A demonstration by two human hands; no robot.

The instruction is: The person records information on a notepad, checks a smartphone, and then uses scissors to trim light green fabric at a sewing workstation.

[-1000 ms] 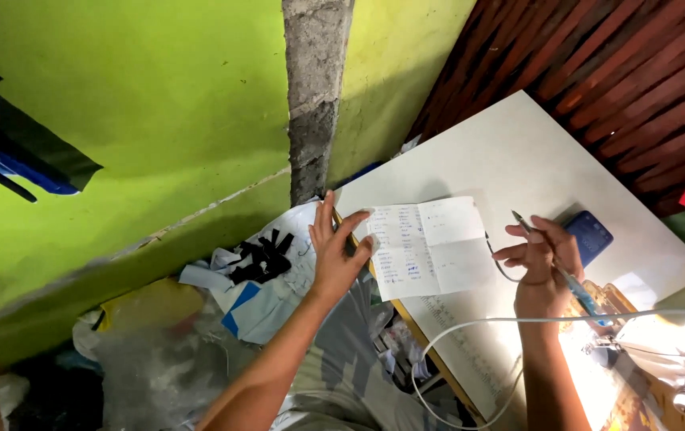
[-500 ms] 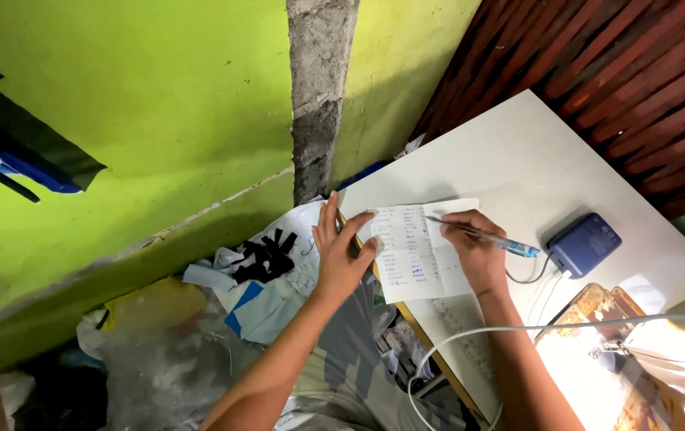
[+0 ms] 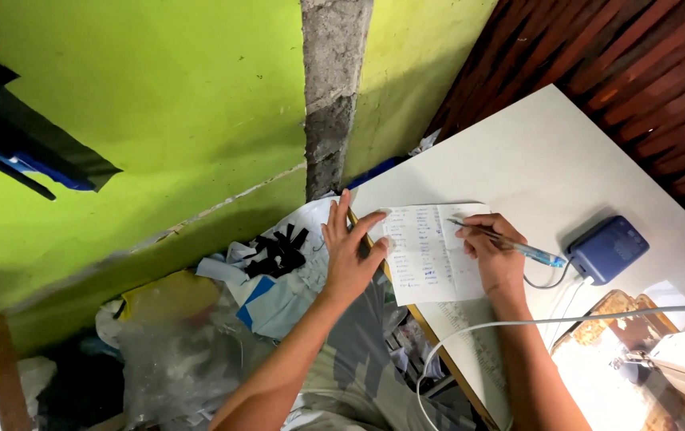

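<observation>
Right hand (image 3: 495, 257) now closed around a blue pen (image 3: 510, 246), tip down on the handwritten sheet (image 3: 428, 254), no longer up beside the blue box (image 3: 607, 249). Left hand (image 3: 350, 254) spread flat, still pinning the sheet's edge at the white table (image 3: 534, 160) corner. Writing apparently begun.

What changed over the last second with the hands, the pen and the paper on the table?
The right hand carried the blue pen left, away from the blue box, onto the sheet of paper, where the pen tip now rests on the written lines. The left hand stayed flat on the paper's left edge. Paper, blue box and white table kept their places.
</observation>
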